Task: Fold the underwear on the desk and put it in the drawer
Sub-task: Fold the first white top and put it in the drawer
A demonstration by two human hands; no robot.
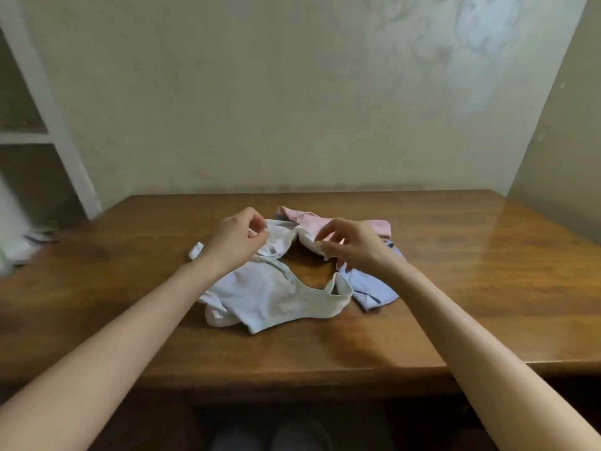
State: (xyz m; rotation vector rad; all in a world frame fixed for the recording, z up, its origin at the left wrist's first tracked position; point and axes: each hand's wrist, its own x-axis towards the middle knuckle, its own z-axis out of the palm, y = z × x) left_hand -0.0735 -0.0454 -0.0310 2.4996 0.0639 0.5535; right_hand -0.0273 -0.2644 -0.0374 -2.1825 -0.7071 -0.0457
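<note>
Both hands pinch the white top's (276, 297) far edge, left hand (232, 242) and right hand (351, 245) apart, on the desk (455, 288): light, limp cloth, best gripped at corners.

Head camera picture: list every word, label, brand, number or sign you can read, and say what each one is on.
No text can be read anywhere in this picture.
White garment: a small grey patch near the left hand may be a label, too blurred to read.
Pink garment: no print visible.
Pale blue garment: no print visible.
Desk and wall: only stains, no writing.
</note>
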